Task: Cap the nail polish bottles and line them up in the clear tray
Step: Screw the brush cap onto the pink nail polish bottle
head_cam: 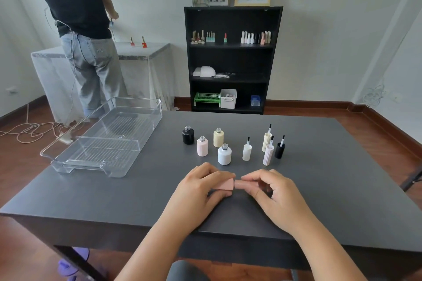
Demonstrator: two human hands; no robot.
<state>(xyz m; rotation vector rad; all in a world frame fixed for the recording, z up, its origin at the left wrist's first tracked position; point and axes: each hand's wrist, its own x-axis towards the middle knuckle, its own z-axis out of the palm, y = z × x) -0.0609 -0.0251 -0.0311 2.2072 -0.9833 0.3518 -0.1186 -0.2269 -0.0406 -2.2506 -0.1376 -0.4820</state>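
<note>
Matte dark-grey table (319, 189) carries a ribbed clear plastic tray (102, 139) at far left and small smooth uncapped bottles (224, 154) beside upturned brush caps (268, 154). Near the front edge, a pink square-sided bottle (225, 184) lies horizontally, left to right, pinched by the left hand (201, 187); the right hand (271, 189) grips its pink cap (245, 184), which meets the bottle's neck.

Both forearms reach forward over the desk (114, 201) near edge. Left hand (201, 186) and right hand (271, 189) rest low on it, fingers curled in a pinch, fingertips facing, nearly touching.
</note>
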